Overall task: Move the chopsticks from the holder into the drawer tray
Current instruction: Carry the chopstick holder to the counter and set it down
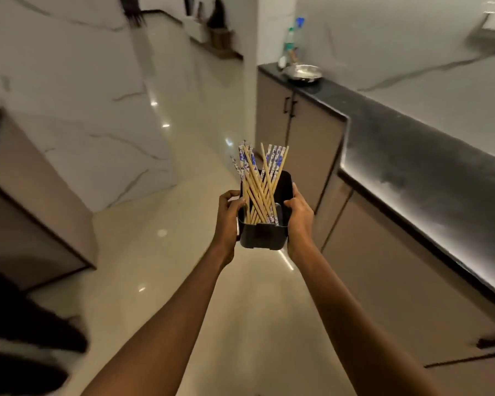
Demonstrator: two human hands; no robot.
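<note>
While carried: chopsticks (pixel 257 181) stand loose in black holder (pixel 265 221), over the floor.
Hands: left hand (pixel 227 221) and right hand (pixel 299 221) clasp its sides.
Drawer tray: unseen.
Risk: tilting could spill sticks.

Glossy floor (pixel 143 252), marbled walls (pixel 69 81)

two bare forearms, no sleeves; left hand (pixel 228 215) and right hand (pixel 299 217) without rings.
</note>
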